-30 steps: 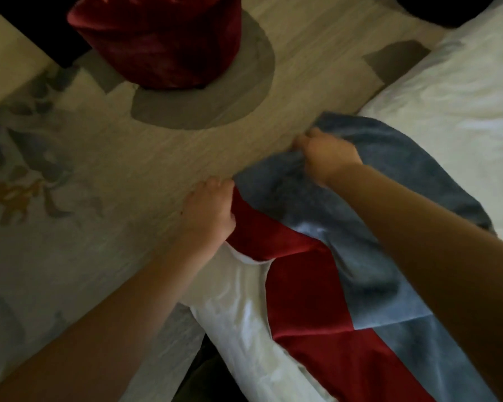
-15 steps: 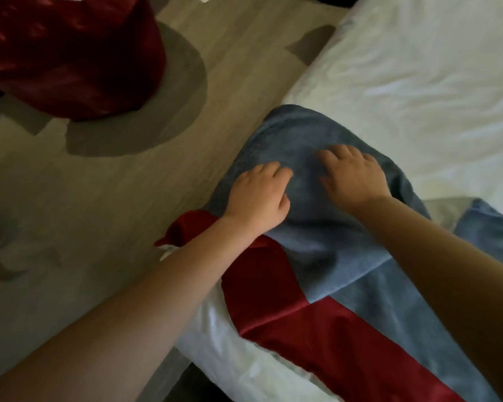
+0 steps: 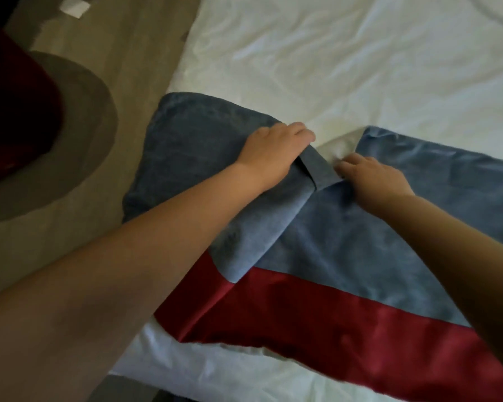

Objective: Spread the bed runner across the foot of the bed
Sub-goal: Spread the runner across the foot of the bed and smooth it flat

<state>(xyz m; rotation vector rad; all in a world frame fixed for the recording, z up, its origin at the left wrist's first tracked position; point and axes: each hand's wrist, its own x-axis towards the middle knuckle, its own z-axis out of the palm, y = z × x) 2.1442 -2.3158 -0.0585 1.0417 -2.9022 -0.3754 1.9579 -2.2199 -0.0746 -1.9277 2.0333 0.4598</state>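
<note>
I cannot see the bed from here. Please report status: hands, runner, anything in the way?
Left hand flat on bed runner, right hand pinching its fold. Runner creased at corner, not yet flat. Nothing blocking on white sheet.

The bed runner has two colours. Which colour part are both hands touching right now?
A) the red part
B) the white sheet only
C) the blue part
C: the left hand presses on the folded blue part of the bed runner and the right hand rests on the blue beside it, while the red band lies nearer the camera, untouched.
</note>
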